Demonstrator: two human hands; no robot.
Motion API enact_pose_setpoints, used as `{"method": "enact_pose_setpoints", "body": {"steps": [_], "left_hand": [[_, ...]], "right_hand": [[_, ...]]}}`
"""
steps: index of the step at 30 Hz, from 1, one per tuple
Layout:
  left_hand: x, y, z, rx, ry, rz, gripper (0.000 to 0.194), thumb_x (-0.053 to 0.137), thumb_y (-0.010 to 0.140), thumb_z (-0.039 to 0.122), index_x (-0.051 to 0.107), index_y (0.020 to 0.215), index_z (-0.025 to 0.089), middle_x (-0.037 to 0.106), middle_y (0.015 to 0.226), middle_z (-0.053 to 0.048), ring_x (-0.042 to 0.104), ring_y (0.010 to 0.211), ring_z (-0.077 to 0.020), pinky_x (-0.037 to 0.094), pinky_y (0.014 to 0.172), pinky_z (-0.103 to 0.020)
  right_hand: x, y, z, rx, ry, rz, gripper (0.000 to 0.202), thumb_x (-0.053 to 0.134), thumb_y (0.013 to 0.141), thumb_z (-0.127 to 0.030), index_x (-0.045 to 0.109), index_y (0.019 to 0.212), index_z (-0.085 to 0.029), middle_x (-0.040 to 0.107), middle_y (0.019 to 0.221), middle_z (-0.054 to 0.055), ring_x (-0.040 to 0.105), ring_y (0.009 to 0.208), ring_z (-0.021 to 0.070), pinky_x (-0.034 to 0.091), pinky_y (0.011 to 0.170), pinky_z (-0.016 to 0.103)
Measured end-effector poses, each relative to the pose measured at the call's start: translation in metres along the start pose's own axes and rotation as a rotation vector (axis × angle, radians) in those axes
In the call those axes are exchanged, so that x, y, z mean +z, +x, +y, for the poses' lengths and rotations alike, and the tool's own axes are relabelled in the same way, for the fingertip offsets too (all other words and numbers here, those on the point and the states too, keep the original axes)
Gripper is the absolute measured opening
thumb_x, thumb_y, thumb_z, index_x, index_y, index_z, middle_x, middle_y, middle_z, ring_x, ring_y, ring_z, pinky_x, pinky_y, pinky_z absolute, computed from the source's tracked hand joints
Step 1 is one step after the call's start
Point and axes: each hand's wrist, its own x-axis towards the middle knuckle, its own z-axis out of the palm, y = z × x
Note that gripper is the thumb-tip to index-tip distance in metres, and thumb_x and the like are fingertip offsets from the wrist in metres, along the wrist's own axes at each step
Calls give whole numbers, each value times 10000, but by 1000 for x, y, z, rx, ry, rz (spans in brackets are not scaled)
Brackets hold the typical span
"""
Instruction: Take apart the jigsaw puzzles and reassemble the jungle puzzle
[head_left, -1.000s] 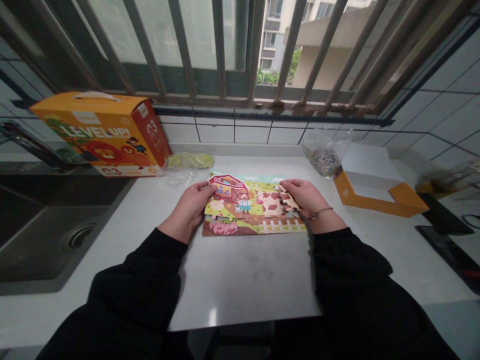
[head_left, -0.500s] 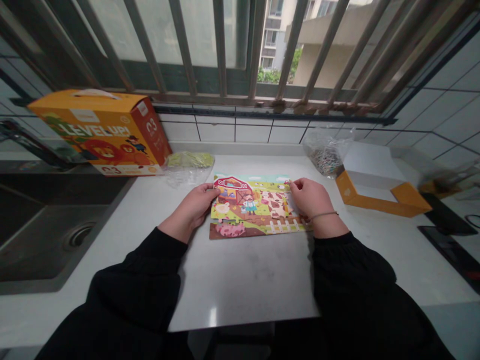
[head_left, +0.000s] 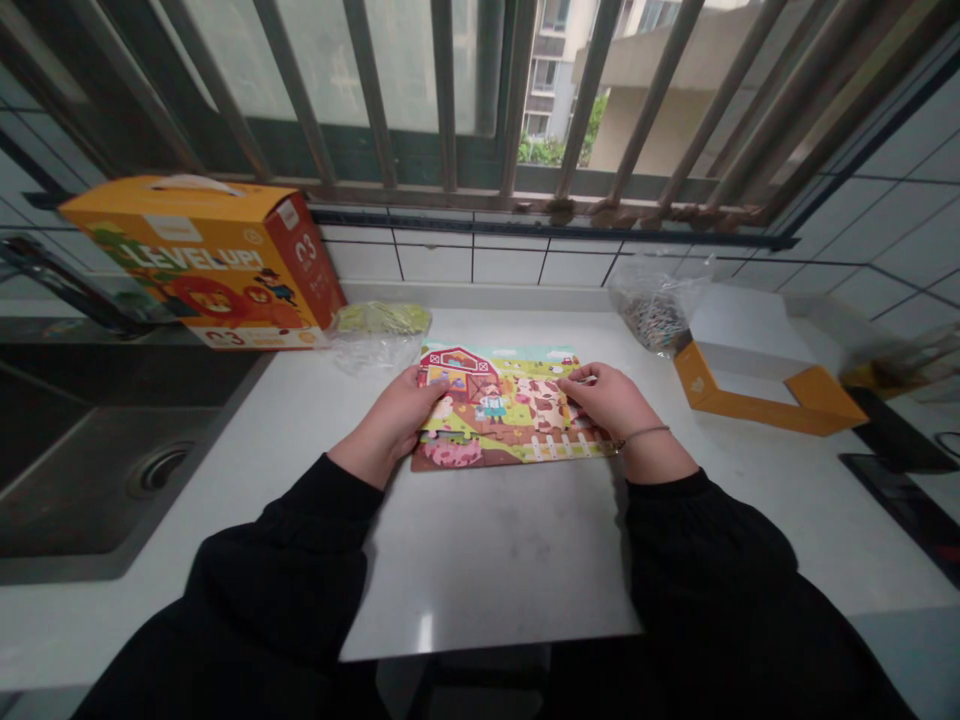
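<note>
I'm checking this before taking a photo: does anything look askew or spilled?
Yes, the puzzle: a jagged gap shows above the pig, near the left hand. It looks odd because pieces elsewhere seem joined more closely. I see no spill.

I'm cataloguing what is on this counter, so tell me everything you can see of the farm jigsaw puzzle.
The farm jigsaw puzzle is a roughly rectangular, bright picture on thin, cardboard-like pieces. It shows a red barn, a figure, a brown-and-white cow, a pink pig and a white fence. Wavy seams run between pieces, and an uneven gap opens above the pig. It appears to lie flat on the pale countertop. The left hand touches its barn side; the right hand touches it beside the cow.
</note>
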Motion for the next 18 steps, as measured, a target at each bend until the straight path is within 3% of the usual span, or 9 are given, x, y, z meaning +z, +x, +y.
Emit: {"method": "enact_pose_setpoints", "body": {"steps": [4,8,13,18], "left_hand": [[-1,1,0,6,8,24,343,769,822,114,723,1158,164,850,1054,-143,827,816,-260,696,765,-404],[-1,1,-1,14,16,3,340,767,818,107,723,1149,168,849,1054,-142,825,815,-258,695,766,-401],[1,1,-1,0,25,83,364,736,871,125,669,1222,190,836,1021,-121,825,819,-256,697,766,-413],[4,0,2,-49,55,159,391,716,895,93,625,1260,200,808,906,-87,796,705,-240,675,679,-374]], "right_hand": [[3,-2,0,18,130,11,441,875,854,-402,625,1166,-219,753,983,72,701,635,180,569,499,295],[5,0,3,-2,93,58,619,915,805,-416,598,1297,-215,749,1058,87,689,627,176,535,478,288],[7,-1,1,8,70,-30,637,923,792,-388,640,1328,-190,779,896,80,701,653,219,523,539,311],[11,-12,-12,-88,-64,-85,620,888,849,-424,642,1366,-185,758,886,54,689,659,198,482,547,292]]}}
